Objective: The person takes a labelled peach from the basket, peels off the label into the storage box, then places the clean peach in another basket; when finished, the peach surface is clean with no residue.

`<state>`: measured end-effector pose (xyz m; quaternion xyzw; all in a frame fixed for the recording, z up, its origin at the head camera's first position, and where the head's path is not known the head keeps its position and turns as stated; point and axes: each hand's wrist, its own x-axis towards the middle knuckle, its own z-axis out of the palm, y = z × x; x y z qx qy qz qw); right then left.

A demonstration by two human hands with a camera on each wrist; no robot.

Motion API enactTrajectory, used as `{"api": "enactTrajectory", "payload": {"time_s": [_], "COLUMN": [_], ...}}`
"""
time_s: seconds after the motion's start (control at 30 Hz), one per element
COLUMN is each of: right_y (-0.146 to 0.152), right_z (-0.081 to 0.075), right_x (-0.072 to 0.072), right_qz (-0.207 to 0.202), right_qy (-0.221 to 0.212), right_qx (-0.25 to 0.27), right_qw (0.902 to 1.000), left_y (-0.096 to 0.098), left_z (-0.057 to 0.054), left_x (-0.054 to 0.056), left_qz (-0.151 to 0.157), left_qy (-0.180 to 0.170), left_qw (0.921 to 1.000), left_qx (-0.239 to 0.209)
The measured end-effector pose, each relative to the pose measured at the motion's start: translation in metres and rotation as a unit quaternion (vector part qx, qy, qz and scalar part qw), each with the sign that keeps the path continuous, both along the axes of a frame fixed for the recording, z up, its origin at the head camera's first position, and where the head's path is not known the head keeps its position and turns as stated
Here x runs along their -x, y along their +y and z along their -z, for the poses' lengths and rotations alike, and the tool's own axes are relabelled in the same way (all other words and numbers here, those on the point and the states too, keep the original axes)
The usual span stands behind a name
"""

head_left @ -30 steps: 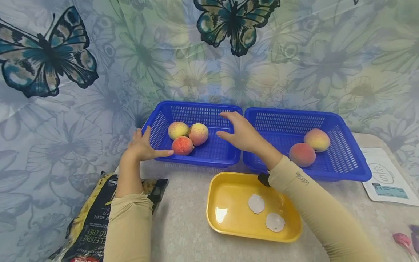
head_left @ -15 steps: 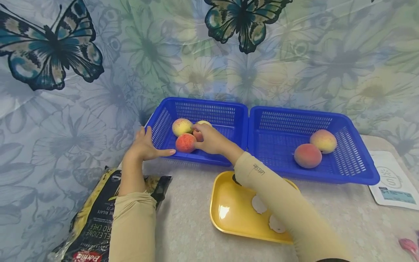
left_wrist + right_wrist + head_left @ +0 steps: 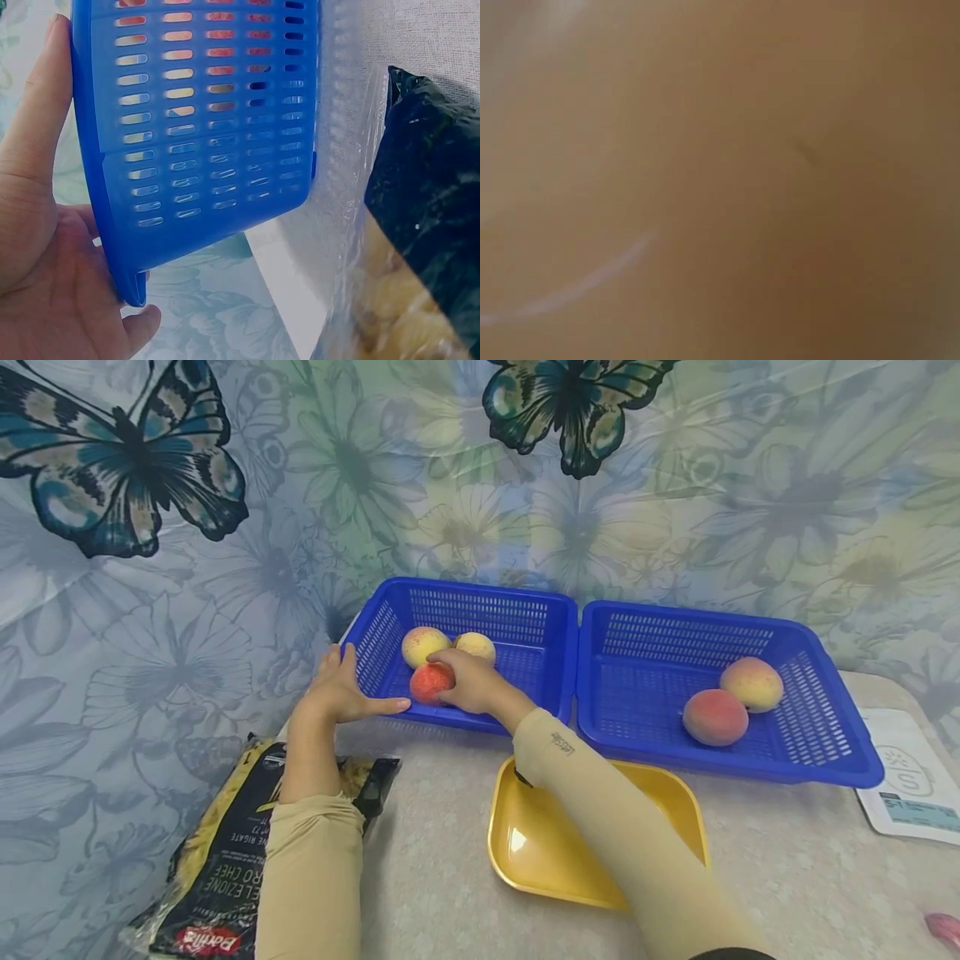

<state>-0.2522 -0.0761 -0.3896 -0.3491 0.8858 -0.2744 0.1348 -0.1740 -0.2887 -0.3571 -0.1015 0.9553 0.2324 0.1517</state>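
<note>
In the head view, the left blue plastic basket (image 3: 517, 672) holds a red peach (image 3: 430, 683) and two yellowish peaches, one at the left (image 3: 424, 647) and one at the right (image 3: 476, 646). My right hand (image 3: 476, 685) reaches in from the front and grips the red peach, thumb low and fingertips on top; it partly covers the right yellowish peach. My left hand (image 3: 335, 693) rests on the basket's front left corner, its thumb straight along the rim. In the left wrist view, that hand (image 3: 45, 277) lies against the basket's slotted wall (image 3: 202, 135). The right wrist view is a brownish-yellow blur.
A second blue basket (image 3: 630, 685) with two peaches (image 3: 715, 717) adjoins on the right. The yellow tray (image 3: 532, 852) lies in front, under my right forearm. A black-and-yellow pasta bag (image 3: 232, 860) is at the left; a white pouch (image 3: 903, 768) is at the right.
My right hand has moved left from above the basket's right side, down into it, and now grips the red peach. The left hand stays at the corner. The head view has shifted slightly.
</note>
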Motion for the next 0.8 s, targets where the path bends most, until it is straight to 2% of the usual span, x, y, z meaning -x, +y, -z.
{"api": "enactTrajectory", "payload": {"time_s": [0.17, 0.37, 0.57, 0.8], "right_y": [-0.0036, -0.0033, -0.0026, -0.0014], "right_z": [0.0029, 0.0057, 0.0066, 0.0082], "right_x": [0.004, 0.0042, 0.004, 0.0036], "right_qz": [-0.014, -0.007, -0.013, -0.046], "right_qy": [0.024, 0.045, 0.025, 0.046], "right_qx": [-0.031, -0.058, -0.034, -0.071], "right_qw": [0.9991, 0.9973, 0.999, 0.9953], "left_y": [0.0006, 0.0005, 0.0008, 0.001], "left_z": [-0.0004, -0.0011, -0.0021, -0.003], "left_x": [0.0001, -0.0013, -0.0015, -0.0022], "left_qz": [-0.001, -0.003, -0.006, -0.005], "left_qy": [-0.001, 0.002, 0.003, 0.002], "left_qw": [1.0, 1.0, 1.0, 1.0], "left_qx": [0.003, 0.001, -0.003, 0.002]}}
